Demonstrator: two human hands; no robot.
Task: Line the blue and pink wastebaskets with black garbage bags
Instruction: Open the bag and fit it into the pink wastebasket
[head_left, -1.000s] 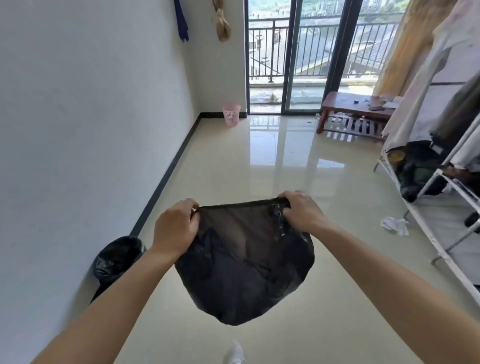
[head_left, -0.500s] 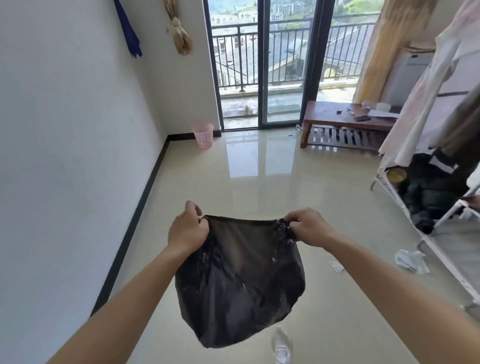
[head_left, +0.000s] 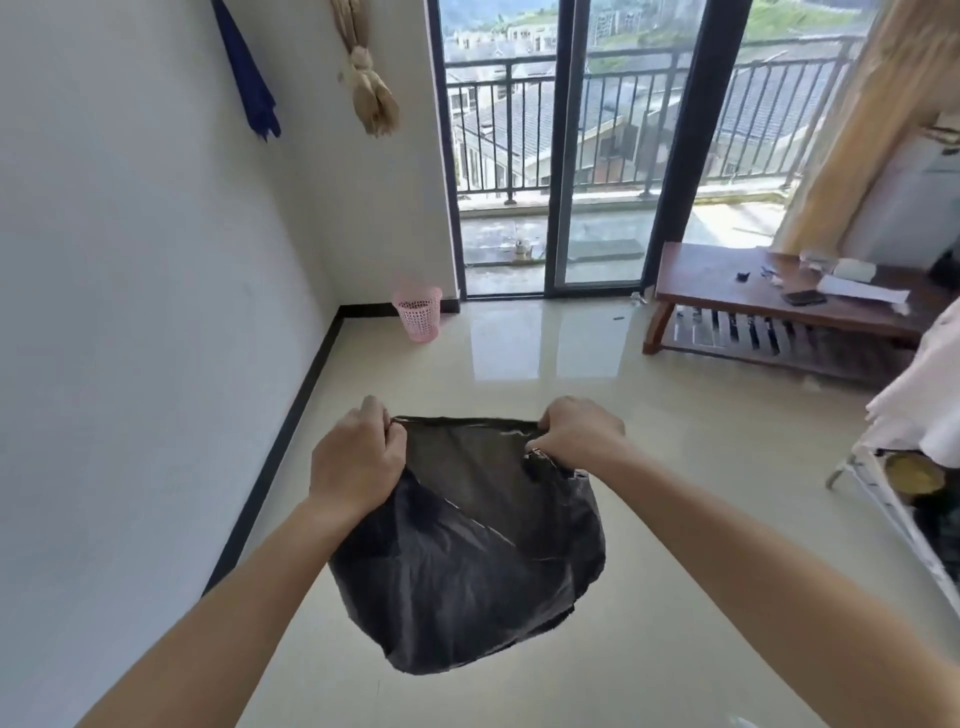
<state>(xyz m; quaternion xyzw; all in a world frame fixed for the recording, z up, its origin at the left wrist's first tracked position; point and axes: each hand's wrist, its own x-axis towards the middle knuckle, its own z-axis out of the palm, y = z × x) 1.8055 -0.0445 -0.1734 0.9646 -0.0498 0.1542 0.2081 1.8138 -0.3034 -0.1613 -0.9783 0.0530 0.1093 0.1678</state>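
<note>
A black garbage bag (head_left: 467, 561) hangs in front of me, its mouth stretched flat between my hands. My left hand (head_left: 356, 457) grips the left side of the rim and my right hand (head_left: 579, 431) grips the right side. The pink mesh wastebasket (head_left: 418, 313) stands unlined on the floor in the far left corner, beside the balcony door. The blue wastebasket is out of view.
A white wall (head_left: 156, 312) with a black skirting runs along my left. A low wooden table (head_left: 779, 306) with a phone and papers stands at the right by the glass door (head_left: 597, 156). A clothes rack (head_left: 914, 467) fills the right edge.
The view has moved forward down the room and the pink wastebasket is nearer. The bag-lined bin at the lower left has dropped out of view. Both hands keep hold of the bag.
</note>
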